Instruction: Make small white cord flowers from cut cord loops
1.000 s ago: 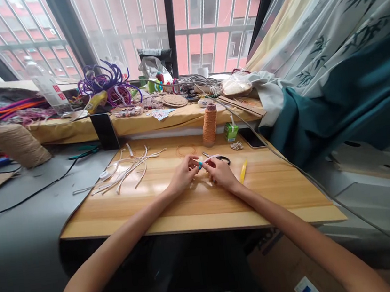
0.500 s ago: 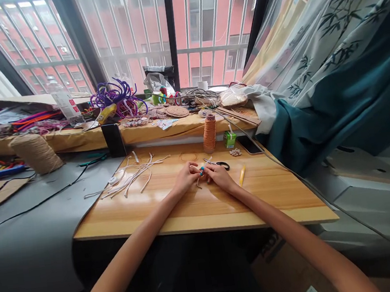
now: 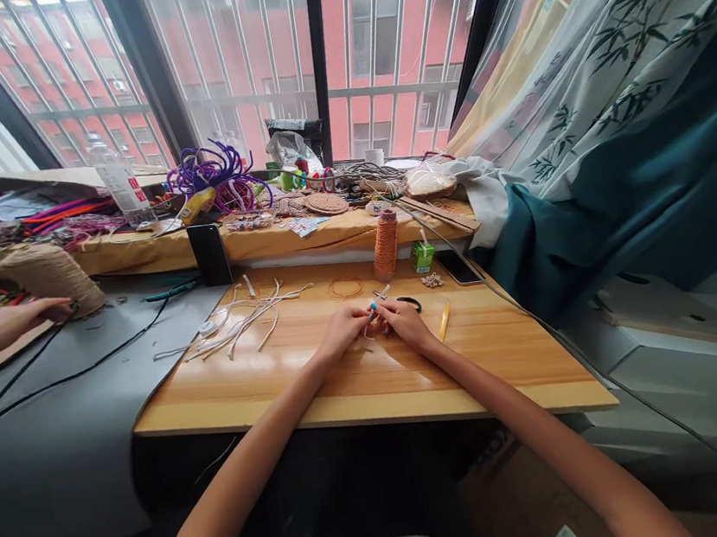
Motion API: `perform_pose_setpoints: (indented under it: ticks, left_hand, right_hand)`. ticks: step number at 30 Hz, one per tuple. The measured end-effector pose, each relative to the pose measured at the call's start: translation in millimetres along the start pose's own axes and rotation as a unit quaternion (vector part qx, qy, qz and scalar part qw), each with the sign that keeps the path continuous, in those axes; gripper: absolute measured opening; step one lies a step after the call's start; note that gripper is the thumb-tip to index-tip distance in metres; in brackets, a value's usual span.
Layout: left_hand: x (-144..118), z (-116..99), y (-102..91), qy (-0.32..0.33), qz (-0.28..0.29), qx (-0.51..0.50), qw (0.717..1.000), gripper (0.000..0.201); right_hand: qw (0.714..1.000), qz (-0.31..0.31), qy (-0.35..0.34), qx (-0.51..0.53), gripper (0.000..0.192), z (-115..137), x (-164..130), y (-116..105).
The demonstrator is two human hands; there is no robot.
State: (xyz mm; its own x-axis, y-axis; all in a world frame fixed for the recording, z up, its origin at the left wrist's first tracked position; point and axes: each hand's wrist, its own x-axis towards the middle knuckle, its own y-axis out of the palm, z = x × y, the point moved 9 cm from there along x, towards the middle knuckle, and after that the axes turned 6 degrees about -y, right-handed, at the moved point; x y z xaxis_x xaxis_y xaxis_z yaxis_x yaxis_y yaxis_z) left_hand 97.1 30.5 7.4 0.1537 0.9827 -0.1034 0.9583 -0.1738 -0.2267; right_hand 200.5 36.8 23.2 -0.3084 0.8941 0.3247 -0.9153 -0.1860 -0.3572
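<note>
Over the middle of the wooden board [image 3: 322, 395], my left hand [image 3: 344, 331] and my right hand [image 3: 405, 322] meet with their fingertips pinched together. Between them is a pale cord with a small turquoise piece [image 3: 372, 309] on it, and both hands grip it. A short pale end hangs below the fingers; most of the cord is hidden by them. Just behind my right hand lie scissors [image 3: 411, 303], their black handle showing. A yellow pen-like stick [image 3: 444, 321] rests to the right of that hand. Several loose off-white cords [image 3: 250, 317] are spread to my left.
An orange thread cone [image 3: 386, 248], a green carton [image 3: 423, 255] and a phone [image 3: 459, 267] stand or lie along the board's back. At far left, another person's hand [image 3: 31, 322] is beside a twine spool [image 3: 56, 279]. Craft supplies crowd the sill behind.
My hands stay in place on the cord, with my left fingers now more closed around it. Another person's hand has reached in from the left to the twine spool, and the black cable there has shifted.
</note>
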Motion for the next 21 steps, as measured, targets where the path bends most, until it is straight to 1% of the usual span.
perform_pose_setpoints:
  ticks: [4,6,8,12,14,17,21]
  left_hand:
    - [1,4,-1.1,-0.009,0.000,-0.031,0.999,0.013]
    - [1,4,0.8,-0.018,0.011,-0.053,0.998,0.013]
    - [-2,4,6.6,-0.033,0.037,-0.075,0.996,0.013]
    - [-12,8,22.7,-0.082,0.109,-0.102,0.985,0.014]
    - [-16,11,26.7,-0.102,0.132,-0.113,0.980,0.012]
    - [-19,13,26.9,-0.118,0.150,-0.133,0.972,0.010]
    - [-22,11,22.0,-0.134,0.153,-0.153,0.967,0.015]
  right_hand:
    - [1.000,0.003,0.003,0.005,0.032,0,0,0]
    - [1.000,-0.001,0.007,0.007,0.034,-2,0,-1]
    - [1.000,-0.011,0.011,0.008,0.037,-3,0,-3]
    - [0.999,-0.040,0.017,-0.001,0.041,-6,-1,-11]
    - [0.999,-0.051,0.016,-0.008,0.042,-6,-2,-13]
    - [0.998,-0.055,0.014,-0.017,0.041,-5,-3,-14]
    - [0.998,-0.055,0.008,-0.028,0.041,-3,-3,-14]
